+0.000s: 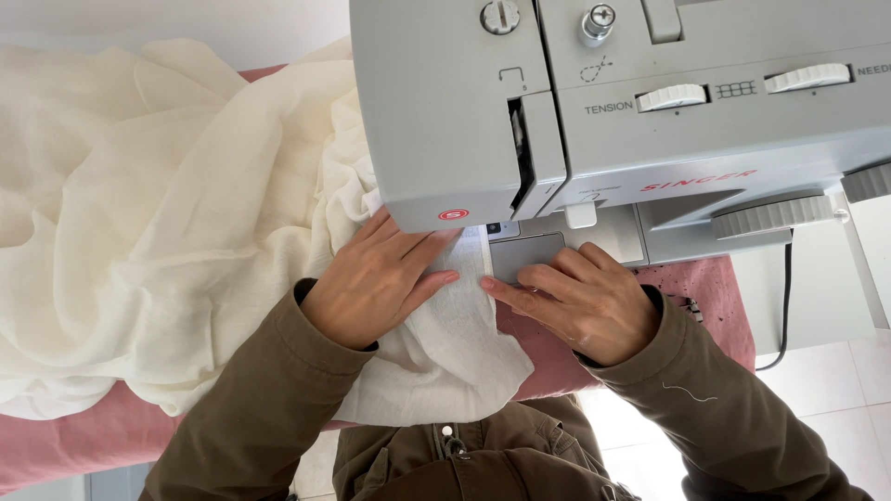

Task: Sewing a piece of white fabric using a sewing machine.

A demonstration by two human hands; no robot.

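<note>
Two olive-brown sleeves (278, 408) come up from the bottom of my view, and both hands lie flat on the work rather than gripping anything. My left hand (376, 278) is spread open, palm down, pressing the cream fabric (167, 213) against the bench (83, 441), its fingertips right at the front of the grey sewing machine (575, 102). My right hand (585, 297) is loosely curled, its forefinger stretched out to touch the narrow strip of cloth that runs in under the machine head; it holds nothing. Just past the fingers sits the flat needle plate (527, 252), with the needle itself hidden under the housing. Further left the bulk of the fabric lies heaped in soft folds over the pink cover.

As I judge it, the worry is how close both sets of fingertips are to the unseen needle: a small push forward could put a finger under it. The heavy pile on the left could also drag the strip sideways and skew the seam.
</note>
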